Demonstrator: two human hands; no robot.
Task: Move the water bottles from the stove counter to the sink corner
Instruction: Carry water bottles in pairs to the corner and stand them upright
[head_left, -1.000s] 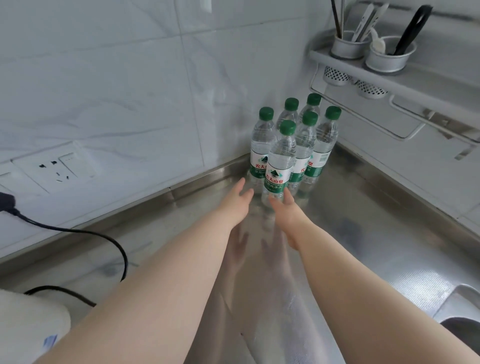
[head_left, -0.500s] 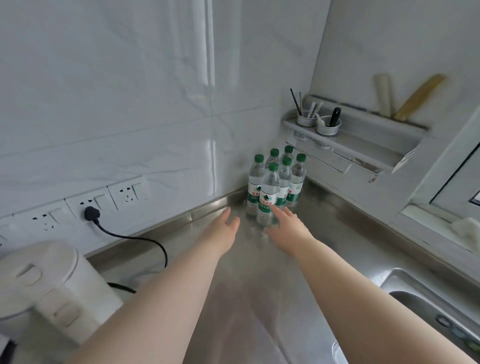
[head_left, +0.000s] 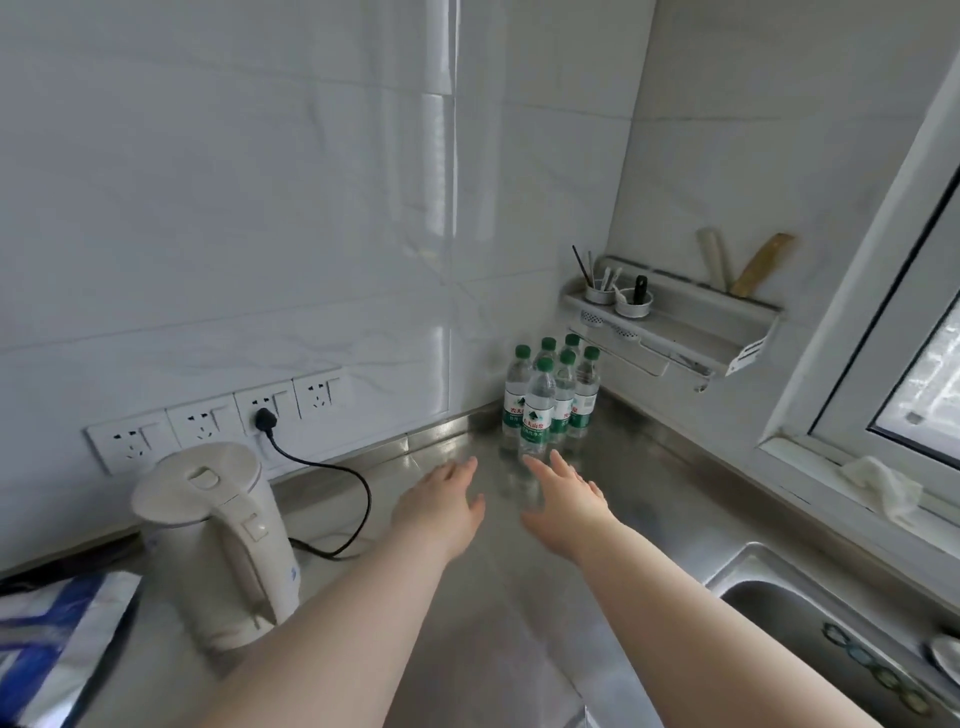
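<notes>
Six clear plastic water bottles (head_left: 551, 402), slim cylinders with green caps and green-and-white labels, stand upright with their long axes vertical and caps up. They cluster in the tiled corner just beyond both sets of fingertips. The left hand (head_left: 441, 506) and right hand (head_left: 569, 499) hover over the brushed steel counter (head_left: 498, 623), fingers straight and spread, holding nothing. A smooth cream kettle (head_left: 218, 530) stands left of the left hand.

White kettle (head_left: 218, 530), sockets (head_left: 208, 421) and wall shelf (head_left: 691, 332)
The kettle stands below the sockets, a black plug (head_left: 265, 418) in one; two utensil cups (head_left: 632, 306) sit on the shelf.
</notes>
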